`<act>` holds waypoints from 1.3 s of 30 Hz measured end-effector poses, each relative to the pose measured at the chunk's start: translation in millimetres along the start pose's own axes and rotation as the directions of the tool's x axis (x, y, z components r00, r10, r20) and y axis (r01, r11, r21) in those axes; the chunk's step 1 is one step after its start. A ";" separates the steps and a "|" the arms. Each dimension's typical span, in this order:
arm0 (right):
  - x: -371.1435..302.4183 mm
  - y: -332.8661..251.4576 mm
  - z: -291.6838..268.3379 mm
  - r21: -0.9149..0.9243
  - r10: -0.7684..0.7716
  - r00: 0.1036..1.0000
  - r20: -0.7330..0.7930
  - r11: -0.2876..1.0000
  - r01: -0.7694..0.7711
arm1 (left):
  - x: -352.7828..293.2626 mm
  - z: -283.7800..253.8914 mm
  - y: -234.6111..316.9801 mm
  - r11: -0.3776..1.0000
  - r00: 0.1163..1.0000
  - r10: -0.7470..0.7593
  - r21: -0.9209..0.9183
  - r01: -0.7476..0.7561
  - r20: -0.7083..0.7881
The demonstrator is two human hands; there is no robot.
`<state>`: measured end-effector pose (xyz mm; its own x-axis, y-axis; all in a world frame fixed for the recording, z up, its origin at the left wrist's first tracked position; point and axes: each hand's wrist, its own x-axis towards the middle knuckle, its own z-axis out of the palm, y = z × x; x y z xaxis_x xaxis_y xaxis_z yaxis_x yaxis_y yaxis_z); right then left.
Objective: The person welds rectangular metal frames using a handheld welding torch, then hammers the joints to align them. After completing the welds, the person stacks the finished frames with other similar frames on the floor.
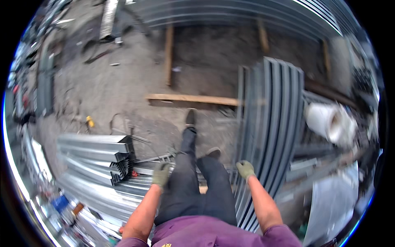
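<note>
Steel channels, long, grey and ribbed, lie stacked by the person's right leg; they look heavy, stiff and sharp-edged, best gripped along a flange. Right hand, gloved, hangs beside the stack, grip unclear. Left hand hangs near shinier channels; whether it clenches, I cannot tell.

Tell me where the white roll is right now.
In the head view the white roll lies on the person's right, just beyond the stack of grey corrugated metal sheets, farther out than the gloved right hand.
</note>
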<state>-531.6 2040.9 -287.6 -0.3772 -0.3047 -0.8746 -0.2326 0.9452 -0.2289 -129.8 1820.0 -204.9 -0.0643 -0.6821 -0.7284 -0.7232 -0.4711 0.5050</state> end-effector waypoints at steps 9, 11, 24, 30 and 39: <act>-264.2 127.6 84.2 0.158 0.610 0.778 0.147 0.762 -0.628 | -20.7 -105.4 -107.6 0.915 0.902 -0.402 0.092 0.392 0.160; -302.8 129.8 138.8 0.152 0.589 0.781 0.210 0.769 -0.621 | -1.2 -127.1 -107.4 0.930 0.915 -0.354 0.174 0.323 0.195; -361.0 210.0 402.8 0.758 0.482 0.871 0.095 0.532 -0.377 | 128.1 -214.3 3.2 0.972 0.935 -0.237 0.060 0.229 0.264; -377.4 176.3 391.3 0.839 0.697 0.681 0.225 0.217 -0.500 | 140.5 -235.2 -33.9 0.937 0.906 -0.348 0.120 0.328 0.243; -328.0 130.3 311.1 0.752 0.490 0.836 0.249 0.446 -0.485 | 115.0 -147.5 81.7 0.870 0.945 0.090 0.437 -0.228 0.313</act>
<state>-159.3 2300.4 -163.4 -0.2061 0.2375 -0.9493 0.7533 0.6576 0.0010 -94.9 1620.6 -179.1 -0.3412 -0.5119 -0.7884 -0.9152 -0.0103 0.4028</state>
